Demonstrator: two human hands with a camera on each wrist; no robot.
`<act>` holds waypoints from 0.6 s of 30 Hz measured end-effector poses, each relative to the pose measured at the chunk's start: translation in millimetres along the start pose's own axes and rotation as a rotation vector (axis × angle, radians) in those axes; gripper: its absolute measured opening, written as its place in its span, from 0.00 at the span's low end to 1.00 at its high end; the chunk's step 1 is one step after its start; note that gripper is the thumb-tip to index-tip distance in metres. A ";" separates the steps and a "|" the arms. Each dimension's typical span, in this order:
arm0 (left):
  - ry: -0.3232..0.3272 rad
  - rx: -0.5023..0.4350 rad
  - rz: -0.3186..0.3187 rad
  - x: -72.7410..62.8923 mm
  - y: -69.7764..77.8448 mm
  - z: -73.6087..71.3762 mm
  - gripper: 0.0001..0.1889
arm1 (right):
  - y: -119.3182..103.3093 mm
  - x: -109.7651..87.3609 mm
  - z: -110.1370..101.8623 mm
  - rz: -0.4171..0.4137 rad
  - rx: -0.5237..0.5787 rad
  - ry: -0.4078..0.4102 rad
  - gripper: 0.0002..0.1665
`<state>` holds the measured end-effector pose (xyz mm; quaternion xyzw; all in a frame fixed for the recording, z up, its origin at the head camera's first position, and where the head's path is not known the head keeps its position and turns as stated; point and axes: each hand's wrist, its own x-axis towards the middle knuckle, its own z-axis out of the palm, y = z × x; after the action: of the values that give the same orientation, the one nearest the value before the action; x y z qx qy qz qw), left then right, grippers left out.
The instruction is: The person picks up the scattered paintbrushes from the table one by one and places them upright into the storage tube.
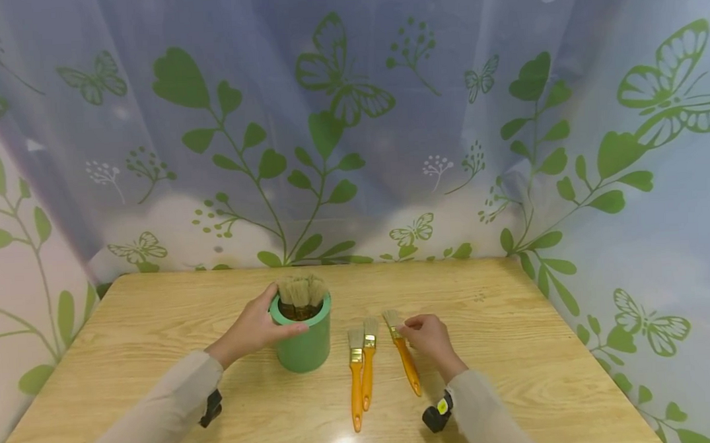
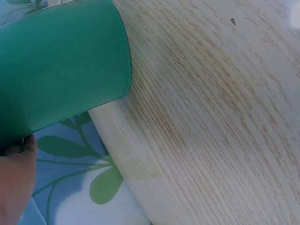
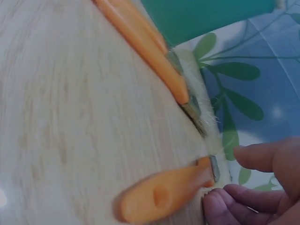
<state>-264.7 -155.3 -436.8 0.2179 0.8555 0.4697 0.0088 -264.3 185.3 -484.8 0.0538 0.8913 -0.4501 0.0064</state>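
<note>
On the table stands a green cup (image 1: 304, 350), with several pale-bristled brushes (image 1: 298, 291) standing in it, bristles up. My left hand (image 1: 254, 328) grips the cup near its rim, thumb across the front and fingers at the far side. To the cup's right, a paintbrush (image 1: 407, 364) with an orange handle lies flat, bristles away from me. My right hand (image 1: 429, 338) is at this brush's metal band. In the right wrist view, its thumb and fingers (image 3: 218, 206) stand apart around the bristle end; whether they touch it I cannot tell.
Two more orange-handled paintbrushes, one on the left (image 1: 355, 386) and one on the right (image 1: 368, 373), lie side by side between the cup and my right hand. The wooden table (image 1: 174, 308) ends at a patterned curtain (image 1: 377, 181) behind.
</note>
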 end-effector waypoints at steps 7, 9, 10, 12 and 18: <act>0.012 -0.009 -0.036 -0.5 -0.6 1.3 0.51 | -7.5 0.6 10.7 -0.044 -0.188 0.029 0.17; 0.018 -0.025 -0.043 -0.9 -0.5 1.9 0.52 | -9.2 0.5 12.1 -0.054 -0.208 0.030 0.17; 0.023 -0.031 -0.045 -1.2 -0.6 2.3 0.52 | -9.8 0.4 12.5 -0.058 -0.209 0.026 0.16; 0.032 -0.041 -0.041 -1.9 -1.2 3.0 0.52 | -10.6 0.0 13.1 -0.065 -0.199 0.013 0.11; 0.059 -0.078 -0.032 -3.8 -4.3 6.0 0.51 | -9.3 -1.3 13.6 -0.088 -0.157 -0.038 0.28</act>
<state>-261.5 -154.0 -444.3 0.1896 0.8399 0.5085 -0.0003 -264.4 168.9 -485.4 0.0054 0.9251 -0.3796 0.0076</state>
